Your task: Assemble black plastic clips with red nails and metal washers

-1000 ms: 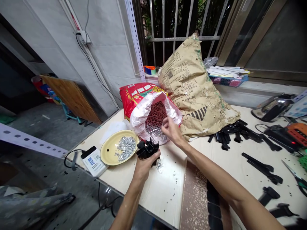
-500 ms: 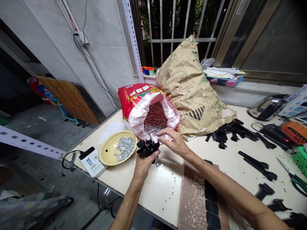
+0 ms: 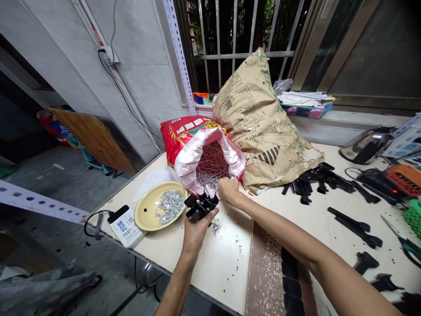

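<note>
Left hand point(image 3: 194, 230): clamped around a cluster of black parts point(image 3: 201, 207) near the center of the frame, thumb along its right side.
Right hand point(image 3: 229, 191): curled inward at the near lip of the red-and-white bag point(image 3: 186, 160), knuckles up; its fingertips are hidden, so whether they are closed on anything cannot be told.
Black parts: in the left hand, just below the bag's mouth, with the right hand just beside at their upper right.
Slender metal pieces point(image 3: 210, 179): at the bag's mouth, below a mass of reddish-brown ones point(image 3: 213, 159).
Step in hand: apparently fine handwork between bag and cluster, one hand holding, the other working close by.
Next move: as judged here, it calls for a steady left hold and a precise right-hand pinch.
Yellow dish point(image 3: 144, 220): left of the cluster on the worktop point(image 3: 226, 259), holding small silvery hardware point(image 3: 171, 205).
</note>
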### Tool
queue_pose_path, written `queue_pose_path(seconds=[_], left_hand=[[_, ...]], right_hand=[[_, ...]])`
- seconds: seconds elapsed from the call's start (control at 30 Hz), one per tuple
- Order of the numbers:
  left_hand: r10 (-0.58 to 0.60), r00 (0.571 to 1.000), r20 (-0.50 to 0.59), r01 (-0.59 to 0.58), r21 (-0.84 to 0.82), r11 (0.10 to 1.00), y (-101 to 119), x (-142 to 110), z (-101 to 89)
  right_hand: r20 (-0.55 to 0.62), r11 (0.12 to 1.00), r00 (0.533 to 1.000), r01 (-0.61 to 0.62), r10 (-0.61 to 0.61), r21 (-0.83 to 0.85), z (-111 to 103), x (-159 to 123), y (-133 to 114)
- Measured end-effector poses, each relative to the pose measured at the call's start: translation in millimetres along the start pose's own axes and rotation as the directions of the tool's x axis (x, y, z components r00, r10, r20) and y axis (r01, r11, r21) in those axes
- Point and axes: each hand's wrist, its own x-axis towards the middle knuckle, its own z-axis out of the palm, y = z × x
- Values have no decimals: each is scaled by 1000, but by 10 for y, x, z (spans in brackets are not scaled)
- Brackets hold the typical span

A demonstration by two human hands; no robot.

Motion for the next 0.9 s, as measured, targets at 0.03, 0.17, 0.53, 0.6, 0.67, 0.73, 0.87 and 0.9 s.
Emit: queue_pose_path(seconds=[0.03, 0.17, 0.53, 0.6, 0.67, 0.73, 0.87, 0.9], left_hand=[[-6, 1000, 3, 6, -24, 1000, -7, 16, -1], [21, 1000, -1, -21, -87, 996, -21, 65, 25], [88, 992, 85, -90, 20, 996, 5, 134, 43], [71, 992, 109, -76, 41, 996, 30, 128, 69], [56, 990, 126, -63, 53, 997, 52, 123, 91], [62, 991, 120, -70, 61, 996, 65, 126, 97], [130, 988, 78, -137, 89, 987, 77, 149, 71], [135, 988, 70, -142, 110, 984, 81, 150, 69]], right_hand=[[-16, 1000, 1000, -24, 24, 4, -44, -23, 47], [-102, 999, 994, -22, 26, 43, -287, -196, 283], [-383, 478, 827, 553, -410, 683, -694, -740, 407], [-327, 334, 854, 471, -404, 817, -658, -742, 348], [-301, 305, 864, 437, -403, 846, -650, -726, 330], [-341, 417, 838, 517, -426, 748, -684, -709, 370], [-430, 694, 707, 685, -561, 221, -829, -727, 525], [-414, 727, 694, 679, -589, 104, -866, -748, 545]])
